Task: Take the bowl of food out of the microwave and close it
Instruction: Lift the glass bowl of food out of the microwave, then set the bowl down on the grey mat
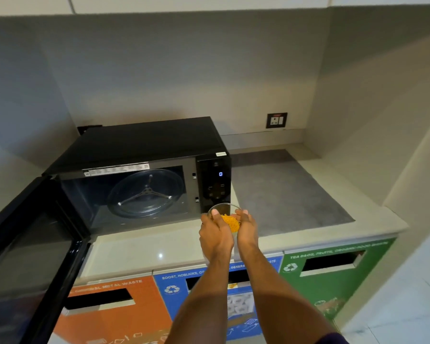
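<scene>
A small clear glass bowl (224, 210) with orange shredded food (231, 222) is held between both hands, just in front of the microwave's control panel and above the counter. My left hand (215, 235) grips its left side and my right hand (246, 228) its right side. The black microwave (144, 142) stands on the counter with its door (32, 244) swung wide open to the left. Inside, only the glass turntable (145, 193) shows.
The pale counter (147, 252) carries a grey mat (283, 192) to the right of the microwave. A wall socket (276, 120) sits on the back wall. Below the counter edge are orange (114, 316), blue (174, 289) and green (333, 269) waste bin fronts.
</scene>
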